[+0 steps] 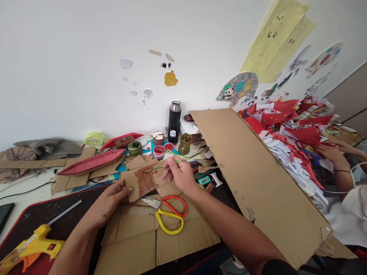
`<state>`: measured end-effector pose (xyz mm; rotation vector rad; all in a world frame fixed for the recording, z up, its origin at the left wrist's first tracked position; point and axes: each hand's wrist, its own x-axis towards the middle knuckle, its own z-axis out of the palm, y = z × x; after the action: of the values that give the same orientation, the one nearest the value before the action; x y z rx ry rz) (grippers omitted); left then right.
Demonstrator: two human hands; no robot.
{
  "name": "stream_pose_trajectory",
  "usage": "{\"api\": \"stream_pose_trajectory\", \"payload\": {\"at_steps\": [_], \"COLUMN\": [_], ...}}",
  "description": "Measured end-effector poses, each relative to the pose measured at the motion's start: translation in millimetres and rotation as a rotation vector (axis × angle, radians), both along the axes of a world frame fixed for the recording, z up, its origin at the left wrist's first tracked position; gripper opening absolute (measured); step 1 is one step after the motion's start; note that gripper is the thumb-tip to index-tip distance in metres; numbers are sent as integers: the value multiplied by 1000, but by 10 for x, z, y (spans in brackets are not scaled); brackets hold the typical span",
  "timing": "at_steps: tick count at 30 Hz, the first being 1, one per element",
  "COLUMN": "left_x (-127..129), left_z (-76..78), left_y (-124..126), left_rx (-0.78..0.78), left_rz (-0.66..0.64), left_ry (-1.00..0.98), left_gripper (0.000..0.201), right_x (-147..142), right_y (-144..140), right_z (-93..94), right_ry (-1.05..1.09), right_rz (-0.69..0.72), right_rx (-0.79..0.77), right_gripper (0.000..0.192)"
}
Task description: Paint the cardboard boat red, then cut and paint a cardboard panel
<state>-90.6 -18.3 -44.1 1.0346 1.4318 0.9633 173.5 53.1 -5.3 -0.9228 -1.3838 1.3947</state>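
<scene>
My left hand point(116, 196) pinches the left edge of a small cardboard piece point(132, 184), tilted up off the work surface. A patch of brown paint point(146, 180) covers the middle of it. Between the closed fingers of my right hand point(180, 175) is a thin green-handled paintbrush point(159, 167), its tip over the painted side. Whether the bristles touch the cardboard I cannot tell. Below both hands, scissors point(169, 214) with one red and one yellow handle lie on larger cardboard sheets point(132, 244).
At lower left lies a yellow glue gun point(40, 244). Paint jars point(159, 152), a murky jar point(185, 144) and a black flask point(174, 118) stand by the wall. A red cardboard boat shape point(91, 162) lies left. A tall cardboard panel point(258, 179) separates another person's hands point(334, 156).
</scene>
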Motion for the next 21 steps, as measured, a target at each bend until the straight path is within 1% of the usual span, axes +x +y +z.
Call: {"api": "stream_pose_trajectory", "payload": {"at_steps": [6, 11, 16, 21], "left_x": [41, 54, 57, 67], "left_z": [56, 65, 77, 106], "left_y": [-3, -5, -3, -9], "left_rx": [-16, -18, -17, -26], "left_rz": [-22, -22, -16, -8], "left_ry": [-50, -66, -71, -47], "left_gripper": [39, 42, 43, 42], "right_x": [-111, -27, 66, -28], "right_y": [59, -5, -83, -38], "right_z": [30, -12, -14, 14], "right_ry": [3, -23, -27, -22], "right_rz": [-3, 8, 52, 11], "right_rx": [23, -12, -71, -41], "right_gripper": [61, 62, 62, 61]}}
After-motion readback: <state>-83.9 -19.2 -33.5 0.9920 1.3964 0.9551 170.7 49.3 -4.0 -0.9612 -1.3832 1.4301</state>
